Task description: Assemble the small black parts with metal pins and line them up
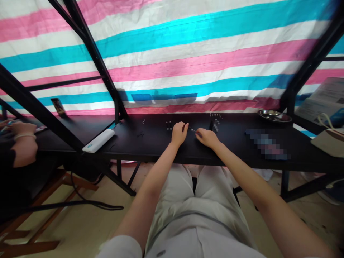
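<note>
Over black table [150, 147], both hands [179, 134]; striped sheet [188, 43] behind.

The round dish [274, 116] is shiny metal, the bench [134, 141] smooth and dull, the striped sheet [188, 53] crinkly plastic.

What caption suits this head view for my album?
Left hand and right hand pinch something thin over a black table, before a striped sheet.

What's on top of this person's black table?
On the black table are a white slab, a shiny dish, a pixelated item and small grey pieces, among other things. The left hand and right hand hold a thin object; whatever the hands cover is hidden.
</note>
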`<action>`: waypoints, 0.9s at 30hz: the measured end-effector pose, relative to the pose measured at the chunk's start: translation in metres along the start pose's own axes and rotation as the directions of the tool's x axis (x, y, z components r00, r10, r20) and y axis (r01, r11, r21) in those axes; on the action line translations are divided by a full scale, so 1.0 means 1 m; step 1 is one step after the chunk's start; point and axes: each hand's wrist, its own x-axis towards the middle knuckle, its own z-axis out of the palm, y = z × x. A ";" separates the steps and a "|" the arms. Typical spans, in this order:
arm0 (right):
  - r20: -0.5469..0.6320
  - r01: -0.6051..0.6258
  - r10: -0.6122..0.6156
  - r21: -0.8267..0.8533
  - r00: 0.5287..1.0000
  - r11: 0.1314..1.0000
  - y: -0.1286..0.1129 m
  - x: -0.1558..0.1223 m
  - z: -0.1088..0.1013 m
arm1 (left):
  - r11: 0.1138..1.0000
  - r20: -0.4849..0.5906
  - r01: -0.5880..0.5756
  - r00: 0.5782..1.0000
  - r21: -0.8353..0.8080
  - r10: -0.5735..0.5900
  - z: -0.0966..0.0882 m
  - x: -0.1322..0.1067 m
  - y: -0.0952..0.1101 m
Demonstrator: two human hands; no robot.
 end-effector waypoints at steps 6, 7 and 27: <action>-0.101 -0.045 0.053 0.074 0.994 0.996 -0.001 -0.001 -0.002 | 1.000 0.032 -0.006 0.999 0.004 0.005 0.002 0.000 -0.001; -0.109 -0.026 0.037 0.101 0.993 0.995 -0.001 -0.001 -0.002 | 0.999 0.065 -0.031 0.997 -0.007 0.032 0.002 0.000 0.000; 0.018 0.082 -0.094 0.336 0.995 0.938 0.006 0.002 0.005 | 0.953 0.256 -0.288 0.918 -0.093 0.302 0.005 -0.003 0.008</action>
